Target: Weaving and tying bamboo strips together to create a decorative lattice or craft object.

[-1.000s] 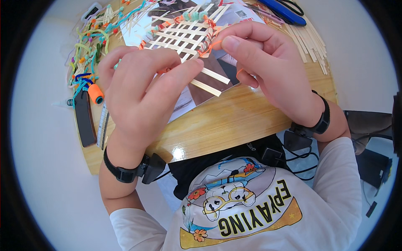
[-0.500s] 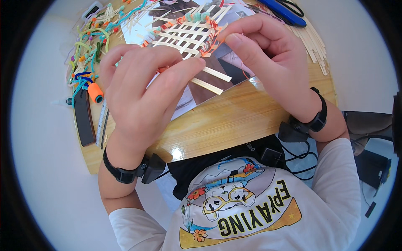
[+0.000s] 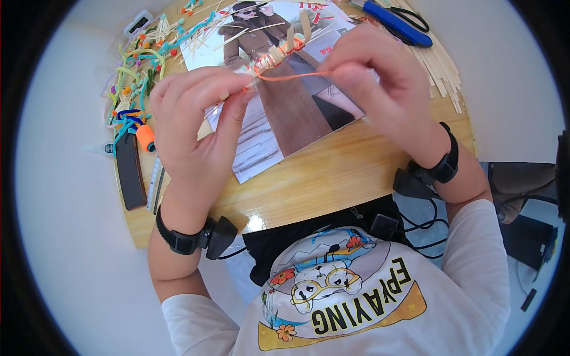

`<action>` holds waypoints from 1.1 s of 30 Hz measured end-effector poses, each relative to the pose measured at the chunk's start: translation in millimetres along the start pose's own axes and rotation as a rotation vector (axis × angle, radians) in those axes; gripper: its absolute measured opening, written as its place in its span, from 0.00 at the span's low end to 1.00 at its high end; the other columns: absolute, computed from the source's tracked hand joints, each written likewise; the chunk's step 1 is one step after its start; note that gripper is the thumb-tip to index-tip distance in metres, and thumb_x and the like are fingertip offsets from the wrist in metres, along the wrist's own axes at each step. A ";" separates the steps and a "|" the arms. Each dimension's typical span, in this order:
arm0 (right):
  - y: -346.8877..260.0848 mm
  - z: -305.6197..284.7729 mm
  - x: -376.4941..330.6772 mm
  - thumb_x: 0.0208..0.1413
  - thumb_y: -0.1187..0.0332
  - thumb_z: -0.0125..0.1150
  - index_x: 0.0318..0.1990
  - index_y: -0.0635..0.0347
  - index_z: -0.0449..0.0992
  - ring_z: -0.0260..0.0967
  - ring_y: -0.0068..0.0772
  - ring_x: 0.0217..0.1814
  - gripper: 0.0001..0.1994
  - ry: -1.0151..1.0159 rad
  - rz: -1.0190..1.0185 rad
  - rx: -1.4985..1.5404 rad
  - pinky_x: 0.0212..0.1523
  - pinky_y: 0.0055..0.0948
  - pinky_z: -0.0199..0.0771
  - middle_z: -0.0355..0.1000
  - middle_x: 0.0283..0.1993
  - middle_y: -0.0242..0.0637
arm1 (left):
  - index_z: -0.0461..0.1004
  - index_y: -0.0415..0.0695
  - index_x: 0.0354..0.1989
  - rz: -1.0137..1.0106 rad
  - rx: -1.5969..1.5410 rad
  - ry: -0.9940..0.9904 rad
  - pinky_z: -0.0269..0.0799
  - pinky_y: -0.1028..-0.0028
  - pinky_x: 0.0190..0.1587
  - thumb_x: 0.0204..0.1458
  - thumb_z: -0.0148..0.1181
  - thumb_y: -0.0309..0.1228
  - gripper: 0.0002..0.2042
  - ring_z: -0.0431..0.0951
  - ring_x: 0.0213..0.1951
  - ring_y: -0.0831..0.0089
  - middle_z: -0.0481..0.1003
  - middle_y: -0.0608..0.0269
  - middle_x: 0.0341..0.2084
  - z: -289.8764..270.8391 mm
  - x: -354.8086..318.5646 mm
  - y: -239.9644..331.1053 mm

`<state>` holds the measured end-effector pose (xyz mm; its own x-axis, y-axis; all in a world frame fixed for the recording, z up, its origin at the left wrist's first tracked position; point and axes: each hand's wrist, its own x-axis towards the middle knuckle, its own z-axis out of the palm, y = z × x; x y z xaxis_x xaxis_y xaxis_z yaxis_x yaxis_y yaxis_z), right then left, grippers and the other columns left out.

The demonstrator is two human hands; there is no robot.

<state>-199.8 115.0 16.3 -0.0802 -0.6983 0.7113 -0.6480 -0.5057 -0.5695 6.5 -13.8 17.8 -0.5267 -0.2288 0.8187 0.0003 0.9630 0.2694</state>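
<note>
Between its thumb and fingers, my left hand [image 3: 199,115] pinches the near end of a small weaving of thin wooden strips [image 3: 273,58]. The weaving is now seen edge-on, so its lattice is hidden; orange wrapping and pale strip ends show along it. An orange cord [image 3: 294,77] runs taut from the weaving across to my right hand [image 3: 380,77]. The right thumb and fingertips are closed on the cord's end, slightly smeared by motion. Below both hands lies a magazine page [image 3: 285,130] picturing a person in a brown coat.
Pipe cleaners and beads [image 3: 139,71] clutter the left of the wooden table [image 3: 332,163]. Near them lie an orange spool [image 3: 145,137], a dark flat case [image 3: 130,172] and a ruler [image 3: 155,184]. Blue-handled scissors [image 3: 398,24] and loose strips [image 3: 439,65] are at far right.
The weaving has been turned from face-up to edge-on in my left hand. My right hand has drawn the orange cord out taut to the right, and the page beneath shows more.
</note>
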 end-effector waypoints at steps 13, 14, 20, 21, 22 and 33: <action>-3.7 -6.6 19.1 0.53 0.68 0.64 0.46 0.60 0.76 0.66 0.38 0.45 0.13 -0.115 -0.236 -0.242 0.48 0.34 0.65 0.69 0.44 0.39 | 0.78 0.54 0.35 0.207 0.164 -0.116 0.58 0.69 0.51 0.40 0.66 0.20 0.14 0.76 0.36 0.76 0.78 0.75 0.32 -9.5 11.5 2.1; -0.3 -2.8 18.0 0.50 0.70 0.66 0.40 0.57 0.77 0.67 0.35 0.43 0.10 -0.061 -0.270 -0.304 0.46 0.32 0.66 0.71 0.42 0.34 | 0.78 0.54 0.35 0.203 0.161 -0.117 0.58 0.69 0.51 0.40 0.66 0.20 0.14 0.76 0.36 0.76 0.78 0.75 0.32 -9.5 11.7 2.4; -15.0 4.5 16.2 0.46 0.74 0.66 0.35 0.54 0.77 0.67 0.37 0.47 0.08 -0.027 -0.246 -0.401 0.49 0.35 0.64 0.72 0.43 0.31 | 0.78 0.54 0.34 0.228 0.143 -0.112 0.59 0.69 0.51 0.40 0.65 0.22 0.13 0.76 0.36 0.76 0.78 0.74 0.32 -11.9 12.9 4.6; -18.6 2.2 16.0 0.46 0.76 0.65 0.36 0.56 0.77 0.69 0.37 0.46 0.08 -0.043 -0.238 -0.397 0.47 0.34 0.65 0.73 0.43 0.33 | 0.78 0.54 0.34 0.232 0.143 -0.113 0.59 0.69 0.52 0.40 0.65 0.22 0.13 0.76 0.36 0.76 0.77 0.75 0.32 -13.3 13.4 6.7; -22.8 0.8 15.2 0.46 0.76 0.65 0.36 0.56 0.77 0.69 0.37 0.46 0.08 -0.040 -0.235 -0.404 0.47 0.34 0.65 0.73 0.43 0.33 | 0.78 0.54 0.34 0.238 0.144 -0.113 0.59 0.68 0.52 0.40 0.64 0.22 0.12 0.76 0.36 0.76 0.77 0.75 0.32 -14.4 14.4 9.3; -37.2 3.7 50.0 0.53 0.71 0.61 0.42 0.61 0.75 0.66 0.40 0.44 0.09 -0.332 -0.040 -0.337 0.49 0.34 0.65 0.69 0.40 0.39 | 0.76 0.54 0.34 0.242 0.104 -0.155 0.60 0.67 0.53 0.39 0.62 0.23 0.13 0.76 0.37 0.76 0.76 0.75 0.32 -4.8 3.5 0.3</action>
<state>-176.9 97.0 71.5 0.1605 -0.8338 0.5282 -0.8597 -0.3811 -0.3403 8.7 -14.9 23.1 -0.6457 0.0257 0.7632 0.0587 0.9981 0.0161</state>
